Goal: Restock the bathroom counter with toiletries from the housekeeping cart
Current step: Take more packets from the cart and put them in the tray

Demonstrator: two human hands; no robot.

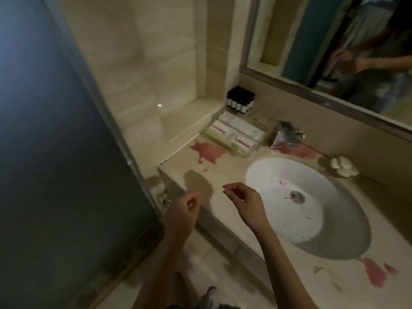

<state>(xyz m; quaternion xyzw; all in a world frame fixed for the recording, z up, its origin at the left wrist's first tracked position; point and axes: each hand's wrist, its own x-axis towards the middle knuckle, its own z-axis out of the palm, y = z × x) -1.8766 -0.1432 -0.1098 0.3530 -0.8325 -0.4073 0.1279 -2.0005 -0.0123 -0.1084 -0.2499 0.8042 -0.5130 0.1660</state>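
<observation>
- Bathroom counter (223, 175): beige stone, its near edge running slantwise under both forearms, with a white sink (267, 172) sunk into it on the right.
- Left hand (181, 210): held in the air just off the counter's near corner, beside the frosted glass door (55, 130). The fingers are curled in towards the palm, and I cannot tell whether they hold anything small.
- Right hand (243, 201): raised over the counter at the sink's left rim, not touching it. The fingers are loosely bent, with thumb and forefinger tips close together, and nothing seems to be between them, though the picture is dim and blurred.
- Drain (297, 196): at the bottom of the basin, with pinkish smears around it.
- Pink stains (208, 152): one splash on the counter left of the sink, another behind it by the tap, and a third at the near right.
- Toiletries (236, 134): pale wrapped packets lying side by side in a clear tray (245, 153) at the back left of the counter, well apart from both hands.
- Small dark bottles (240, 100): a tight upright cluster in the corner behind the tray.
- Tap (286, 133): metal, just right of the tray.
- White flower-shaped object (343, 167): on the counter behind the sink.
- Mirror (312, 30): on the wall above, reflecting the person's arms.
</observation>
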